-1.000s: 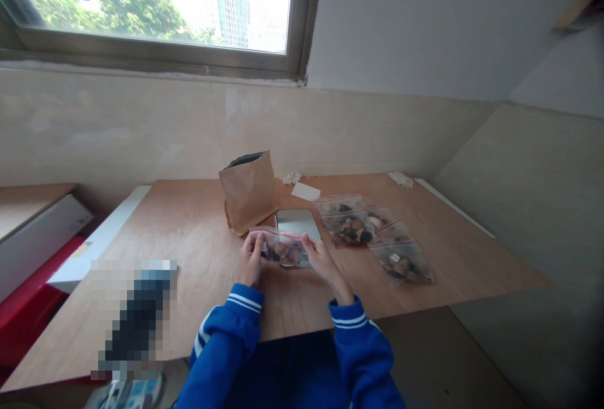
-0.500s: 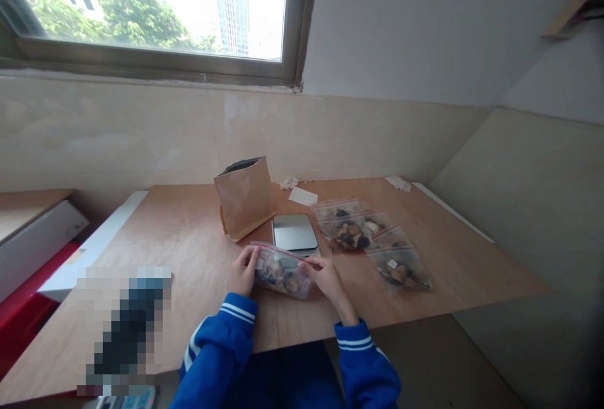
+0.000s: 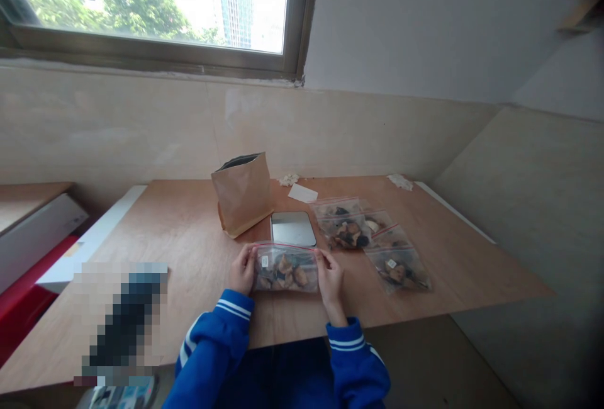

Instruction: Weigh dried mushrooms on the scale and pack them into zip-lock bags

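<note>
I hold a clear zip bag with a red seal strip, filled with dark and tan dried pieces, upright above the wooden table. My left hand pinches its left edge and my right hand pinches its right edge; both are closed on it. Just behind the bag lies a flat silver scale. A brown paper pouch stands open behind that, to the left.
Several filled zip bags lie in an overlapping row to the right of the scale. A white slip and crumpled scraps sit near the tiled wall. A blurred dark object rests at the table's front left. White and red boxes stand at left.
The bag has been turned to face me flat and held level between both hands; my right hand has shifted from the top seal to the bag's right edge.
</note>
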`<state>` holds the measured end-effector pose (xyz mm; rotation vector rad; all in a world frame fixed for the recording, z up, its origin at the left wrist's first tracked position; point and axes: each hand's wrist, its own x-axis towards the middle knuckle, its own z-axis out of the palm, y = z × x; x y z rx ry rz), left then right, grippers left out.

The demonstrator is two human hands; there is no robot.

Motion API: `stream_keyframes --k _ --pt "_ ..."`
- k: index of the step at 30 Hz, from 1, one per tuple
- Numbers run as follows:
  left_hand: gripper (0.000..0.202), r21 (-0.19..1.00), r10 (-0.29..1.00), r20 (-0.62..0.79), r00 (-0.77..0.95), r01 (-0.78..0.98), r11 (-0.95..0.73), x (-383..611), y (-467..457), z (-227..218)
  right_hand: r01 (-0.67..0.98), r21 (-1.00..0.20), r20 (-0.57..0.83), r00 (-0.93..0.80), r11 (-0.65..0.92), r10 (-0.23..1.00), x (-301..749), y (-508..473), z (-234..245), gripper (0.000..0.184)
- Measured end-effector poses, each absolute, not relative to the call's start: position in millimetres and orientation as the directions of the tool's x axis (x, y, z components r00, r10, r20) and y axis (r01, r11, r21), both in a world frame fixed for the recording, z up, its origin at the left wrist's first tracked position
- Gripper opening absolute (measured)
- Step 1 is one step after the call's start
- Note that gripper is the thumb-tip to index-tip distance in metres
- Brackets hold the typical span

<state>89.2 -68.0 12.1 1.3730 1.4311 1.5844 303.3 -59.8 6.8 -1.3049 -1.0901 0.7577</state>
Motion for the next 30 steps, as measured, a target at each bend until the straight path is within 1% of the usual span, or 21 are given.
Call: stream_keyframes --k 3,9,12,16,18,23,27,30 --pt "0.041 0.936 0.884 0.327 -0.335 0.246 -0.253 88.1 -68.6 10.7 0.138 -0.976 0.201 0.29 0.167 0.936 301.1 -60.8 15.0 0.046" --pt "0.038 0.939 0.884 0.326 -0.336 0.227 -0.26 86.1 -71.8 7.8 -0.023 -0.992 0.114 0.182 0.121 0.977 309.4 -50.7 35.9 0.044" --pt "0.036 0.931 0.891 0.34 -0.302 0.245 -0.272 87.3 -74.5 6.9 -0.053 -0.993 0.1 0.119 0.107 0.988 318.4 -44.2 44.3 0.045" --pt "0.033 0.921 0.908 0.346 -0.235 0.27 -0.281 90.6 -75.3 7.7 -0.017 -0.996 0.082 0.166 0.086 0.983 321.4 -42.5 39.1 0.051" --pt "0.033 0.929 0.911 0.335 -0.243 0.247 -0.276 91.6 -73.4 10.3 -0.015 -0.997 0.071 0.192 0.076 0.979 319.0 -44.5 30.5 0.054" --pt "0.037 0.962 0.914 0.273 -0.3 0.096 -0.256 90.7 -66.4 17.4 0.0 -0.991 0.134 0.196 0.136 0.971 312.5 -50.1 15.6 0.052" --pt "0.037 0.973 0.923 0.22 -0.315 -0.003 -0.233 91.5 -64.9 17.2 0.045 -0.985 0.171 0.283 0.165 0.944 312.7 -50.5 12.4 0.049" --pt "0.039 0.974 0.928 0.182 -0.326 -0.07 -0.215 93.3 -65.8 16.6 0.117 -0.969 0.244 0.328 0.217 0.913 315.6 -50.4 6.3 0.046"
